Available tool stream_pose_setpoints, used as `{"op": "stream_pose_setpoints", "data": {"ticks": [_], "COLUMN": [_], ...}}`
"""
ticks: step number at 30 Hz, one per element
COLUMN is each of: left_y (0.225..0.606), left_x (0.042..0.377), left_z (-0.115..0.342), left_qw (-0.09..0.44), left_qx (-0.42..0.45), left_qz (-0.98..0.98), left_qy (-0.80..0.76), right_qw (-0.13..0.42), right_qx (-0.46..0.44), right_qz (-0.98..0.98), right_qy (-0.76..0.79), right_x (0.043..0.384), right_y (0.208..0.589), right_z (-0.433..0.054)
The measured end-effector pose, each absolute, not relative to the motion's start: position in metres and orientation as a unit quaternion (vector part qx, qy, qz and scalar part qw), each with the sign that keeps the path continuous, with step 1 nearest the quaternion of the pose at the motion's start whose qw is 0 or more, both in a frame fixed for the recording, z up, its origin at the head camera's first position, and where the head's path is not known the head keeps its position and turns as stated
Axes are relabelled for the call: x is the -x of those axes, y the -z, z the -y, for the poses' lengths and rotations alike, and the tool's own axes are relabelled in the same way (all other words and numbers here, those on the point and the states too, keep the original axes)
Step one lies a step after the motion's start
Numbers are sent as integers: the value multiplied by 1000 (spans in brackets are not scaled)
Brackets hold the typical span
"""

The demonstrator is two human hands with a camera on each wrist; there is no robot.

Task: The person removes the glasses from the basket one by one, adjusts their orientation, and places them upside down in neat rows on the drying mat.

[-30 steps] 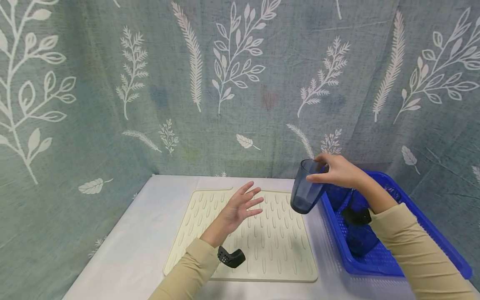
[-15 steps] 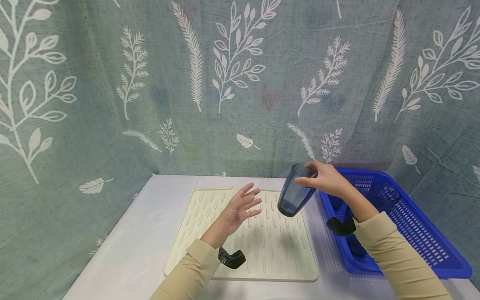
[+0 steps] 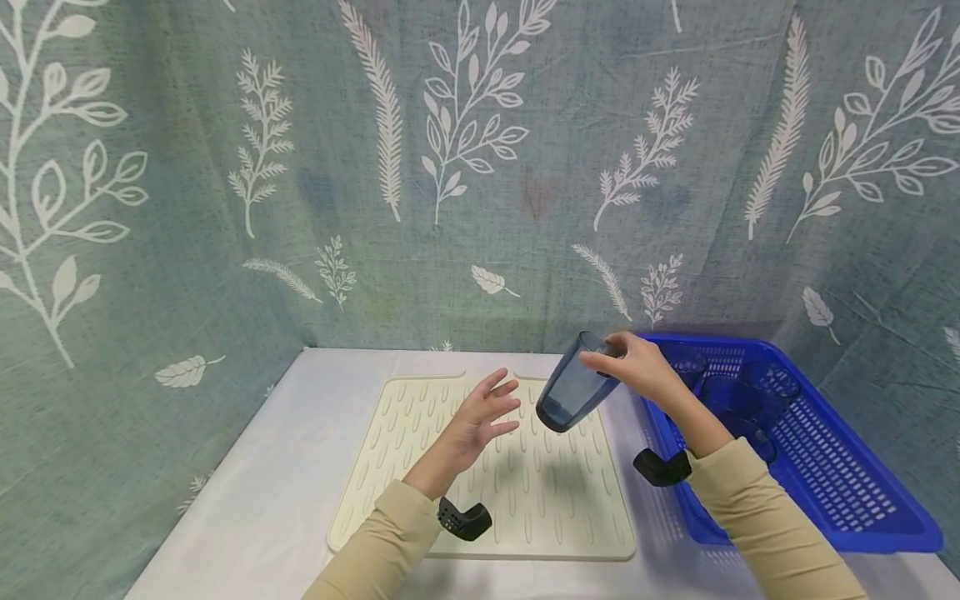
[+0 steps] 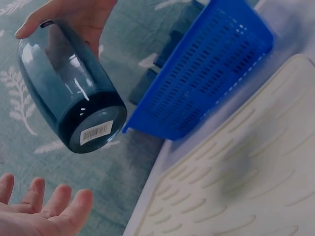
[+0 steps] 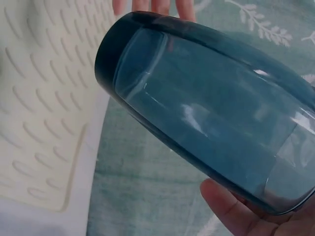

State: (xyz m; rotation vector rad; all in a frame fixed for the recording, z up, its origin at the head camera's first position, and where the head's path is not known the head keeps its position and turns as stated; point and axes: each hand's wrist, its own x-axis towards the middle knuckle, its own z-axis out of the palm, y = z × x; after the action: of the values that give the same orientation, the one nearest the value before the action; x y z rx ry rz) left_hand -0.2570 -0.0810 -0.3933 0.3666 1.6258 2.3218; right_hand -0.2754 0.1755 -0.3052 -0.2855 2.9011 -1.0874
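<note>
A tinted blue drinking glass (image 3: 576, 385) hangs tilted above the right part of a cream ridged mat (image 3: 480, 500), its base pointing down and left. My right hand (image 3: 636, 365) grips it near the rim, thumb on one side and fingers on the other. In the left wrist view, a barcode sticker shows on the base of the glass (image 4: 74, 93). Over the middle of the mat, my left hand (image 3: 480, 421) is held with fingers spread and nothing in it. A gap separates it from the glass in the head view.
A blue perforated basket (image 3: 840, 467) stands right of the mat, with several more tinted glasses (image 3: 768, 383) inside. Both lie on a white-covered table (image 3: 277, 467). A leaf-patterned curtain (image 3: 420, 275) closes off the back and sides.
My right hand has carried the glass left from above the basket's edge to over the mat, and the glass has tilted further. My left hand has barely moved.
</note>
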Motion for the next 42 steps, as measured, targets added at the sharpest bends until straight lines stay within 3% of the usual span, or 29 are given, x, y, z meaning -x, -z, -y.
{"op": "stream_pose_setpoints", "data": {"ticks": [13, 28, 34, 42], "left_y": [402, 410, 413, 412], "left_x": [256, 254, 252, 247], "left_z": [75, 71, 70, 68], "left_qw": [90, 66, 33, 4], "left_qx": [-121, -130, -130, -135], "left_qz": [-599, -617, -646, -662], "left_qy": [-787, -773, -752, -738], "right_qw": [26, 47, 72, 66], "right_qx": [41, 23, -11, -14], "right_qz": [-901, -827, -790, -762], "right_qy": [432, 559, 608, 645], "right_x": [272, 274, 275, 274], "right_y": [328, 349, 357, 369], "right_z": [-166, -161, -158, -152]}}
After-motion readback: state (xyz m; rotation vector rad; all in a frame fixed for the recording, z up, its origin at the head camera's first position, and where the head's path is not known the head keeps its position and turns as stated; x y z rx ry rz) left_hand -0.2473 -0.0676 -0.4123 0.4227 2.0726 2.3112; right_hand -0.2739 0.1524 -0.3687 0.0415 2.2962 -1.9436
